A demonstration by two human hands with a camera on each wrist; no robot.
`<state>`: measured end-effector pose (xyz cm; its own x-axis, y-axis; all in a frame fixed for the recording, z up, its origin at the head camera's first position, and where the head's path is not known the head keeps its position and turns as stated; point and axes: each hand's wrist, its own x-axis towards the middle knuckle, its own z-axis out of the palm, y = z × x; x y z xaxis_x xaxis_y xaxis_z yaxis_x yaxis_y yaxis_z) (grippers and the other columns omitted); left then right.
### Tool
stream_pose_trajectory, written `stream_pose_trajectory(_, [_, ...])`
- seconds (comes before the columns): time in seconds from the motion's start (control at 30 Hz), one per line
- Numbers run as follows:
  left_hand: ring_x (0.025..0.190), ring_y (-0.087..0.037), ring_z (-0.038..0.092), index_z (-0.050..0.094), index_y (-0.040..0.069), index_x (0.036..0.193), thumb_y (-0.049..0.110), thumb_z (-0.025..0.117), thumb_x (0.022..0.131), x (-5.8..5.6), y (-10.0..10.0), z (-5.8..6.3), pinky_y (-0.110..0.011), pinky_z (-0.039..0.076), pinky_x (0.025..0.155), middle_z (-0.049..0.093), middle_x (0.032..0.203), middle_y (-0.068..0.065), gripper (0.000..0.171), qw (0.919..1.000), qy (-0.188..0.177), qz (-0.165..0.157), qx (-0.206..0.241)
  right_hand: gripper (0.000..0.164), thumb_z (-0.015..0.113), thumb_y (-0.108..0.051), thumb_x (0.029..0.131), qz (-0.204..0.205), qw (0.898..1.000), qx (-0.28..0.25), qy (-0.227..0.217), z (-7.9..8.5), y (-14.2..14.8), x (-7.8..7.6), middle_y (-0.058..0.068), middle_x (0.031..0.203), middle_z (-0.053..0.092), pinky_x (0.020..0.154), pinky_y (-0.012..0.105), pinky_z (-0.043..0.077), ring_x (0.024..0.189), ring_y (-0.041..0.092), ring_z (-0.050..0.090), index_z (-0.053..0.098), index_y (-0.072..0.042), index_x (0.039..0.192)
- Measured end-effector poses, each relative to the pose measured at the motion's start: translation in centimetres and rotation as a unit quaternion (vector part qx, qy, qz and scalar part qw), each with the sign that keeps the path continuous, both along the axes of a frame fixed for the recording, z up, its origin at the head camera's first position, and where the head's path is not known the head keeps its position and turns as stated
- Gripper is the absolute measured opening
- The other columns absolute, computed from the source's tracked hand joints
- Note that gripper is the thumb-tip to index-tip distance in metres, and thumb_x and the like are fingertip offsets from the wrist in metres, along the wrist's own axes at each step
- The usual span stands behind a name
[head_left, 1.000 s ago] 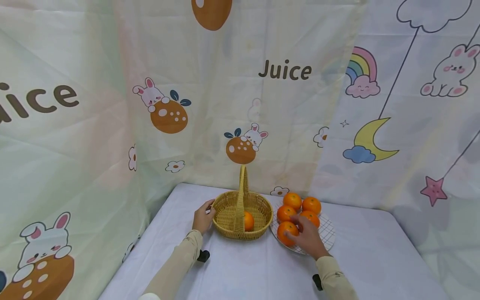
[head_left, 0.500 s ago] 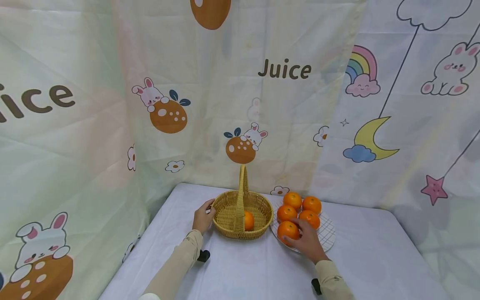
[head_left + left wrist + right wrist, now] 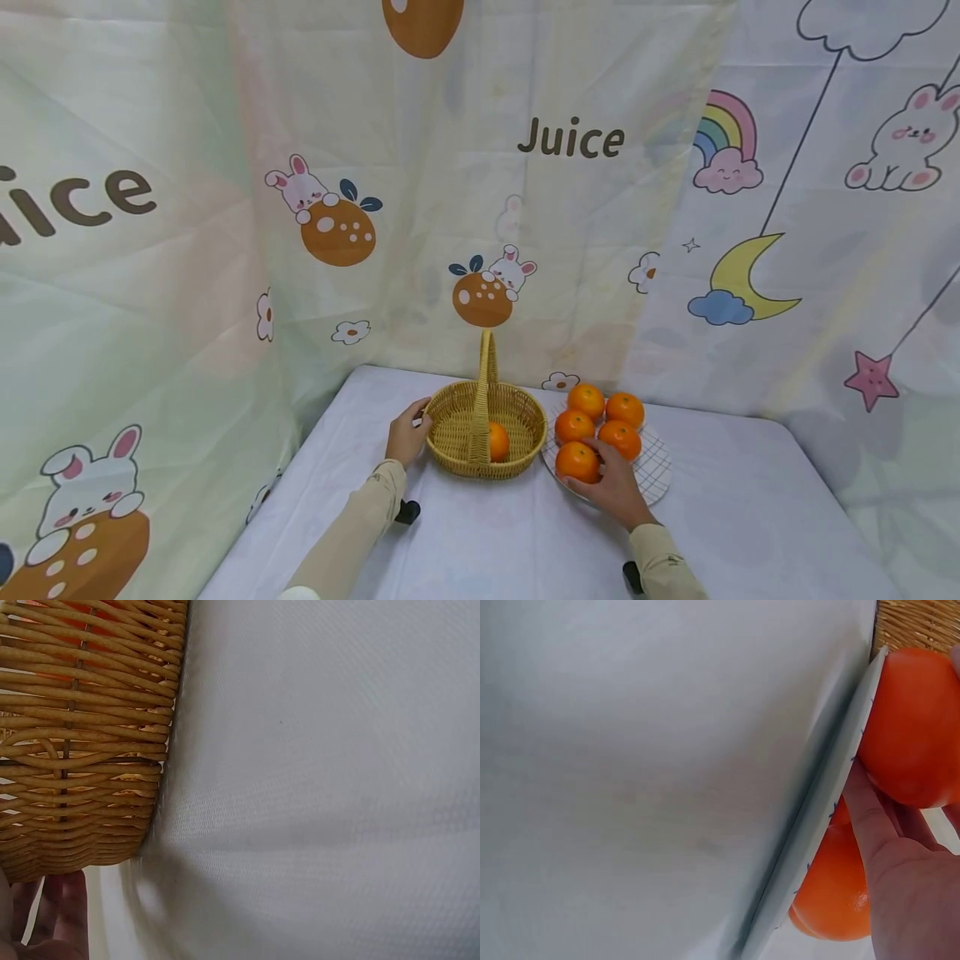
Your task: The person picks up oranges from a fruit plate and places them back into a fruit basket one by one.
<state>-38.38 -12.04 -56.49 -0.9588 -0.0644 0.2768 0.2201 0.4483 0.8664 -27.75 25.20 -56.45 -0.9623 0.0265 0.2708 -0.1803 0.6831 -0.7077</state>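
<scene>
While the left hand (image 3: 407, 435) grips the lower-centre wicker basket (image 3: 486, 470), the right hand (image 3: 617, 485), fingers pinching the lower-right front mandarin (image 3: 576, 463), should squeeze lightly.

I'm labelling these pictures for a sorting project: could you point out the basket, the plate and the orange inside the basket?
Basket (image 3: 450, 427): head view, on its bare woven inside.
Plate (image 3: 655, 465): head view, on its bare checked surface.
Orange (image 3: 498, 443): head view, on its visible side.
</scene>
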Motion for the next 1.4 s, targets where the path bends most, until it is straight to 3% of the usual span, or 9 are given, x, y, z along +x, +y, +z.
stream_pose_trajectory(0.3, [0.115,-0.027,0.059,0.058,0.008,0.135,0.010,0.055,0.095,-0.3,0.1,0.0,-0.042,0.052,0.096,0.062,0.129,-0.008,0.040,1.0000,0.005,-0.003,0.001,0.081,0.086,-0.043,0.070,-0.006,1.000,0.005,-0.018,0.4,0.1,0.1,0.010,0.132,0.054,0.098,0.053,0.048,0.116,0.028,0.051,0.051,-0.010,0.135])
stream_pose_trajectory(0.73, [0.115,-0.028,0.059,0.058,0.006,0.135,0.011,0.055,0.095,-0.3,-0.2,-0.2,-0.044,0.053,0.095,0.062,0.129,-0.010,0.041,0.9998,0.014,-0.009,0.005,0.086,0.083,-0.049,0.071,-0.004,0.998,-0.030,-0.049,2.2,0.2,0.0,0.009,0.137,0.050,0.100,0.056,0.045,0.118,0.030,0.049,0.046,-0.012,0.139])
stream_pose_trajectory(0.93, [0.115,-0.027,0.059,0.058,0.007,0.135,0.011,0.055,0.094,-0.3,-0.2,-0.4,-0.043,0.052,0.096,0.062,0.129,-0.009,0.041,0.9999,0.006,-0.007,0.007,0.085,0.082,-0.049,0.072,-0.006,0.999,-0.015,-0.033,3.1,-0.4,-0.2,0.012,0.140,0.048,0.101,0.058,0.043,0.122,0.032,0.047,0.046,-0.013,0.140])
stream_pose_trajectory(1.2, [0.115,-0.027,0.059,0.059,0.008,0.135,0.010,0.056,0.095,-0.3,-0.2,-0.4,-0.043,0.052,0.096,0.062,0.128,-0.008,0.041,1.0000,0.001,-0.002,0.009,0.077,0.084,-0.044,0.072,0.027,0.999,-0.026,0.018,4.5,-1.6,-1.0,0.005,0.135,0.054,0.097,0.053,0.048,0.118,0.027,0.051,0.052,-0.016,0.135])
stream_pose_trajectory(1.4, [0.116,-0.028,0.058,0.059,0.008,0.135,0.010,0.056,0.094,-0.2,0.1,-0.2,-0.043,0.051,0.096,0.062,0.129,-0.009,0.041,1.0000,-0.004,0.001,0.008,0.080,0.083,-0.045,0.073,0.025,0.999,-0.028,0.022,5.4,-2.8,-1.5,0.006,0.139,0.051,0.102,0.055,0.043,0.124,0.028,0.048,0.050,-0.014,0.138])
